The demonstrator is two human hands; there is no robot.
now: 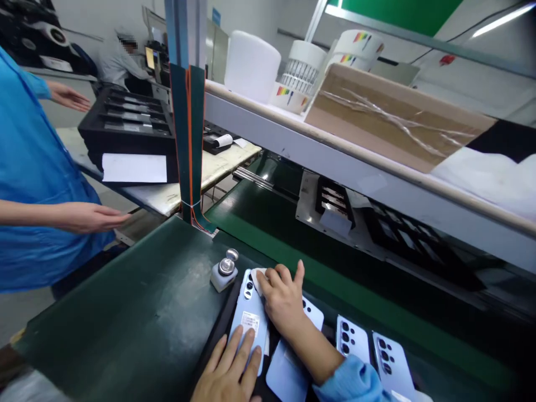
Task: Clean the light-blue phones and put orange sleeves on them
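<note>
My left hand (229, 368) lies flat with fingers stretched out on the lower end of a light blue phone (250, 315) lying back-up in a black tray (218, 335). My right hand (281, 296) is closed on a small white cloth or pad (256, 277), pressed against the phone's upper end near its cameras. Three more light blue phones (350, 338) lie in a row to the right. A small white dispenser with a metal push top (225, 269) stands just left of the tray's top.
A person in a blue top stands at the left, one hand (90, 216) held out over the bench edge. Stacked black trays (128, 120) sit on a table behind. An overhead shelf holds a cardboard box (393, 120) and label rolls (301, 72). Black trays (335, 204) lie beyond the green belt.
</note>
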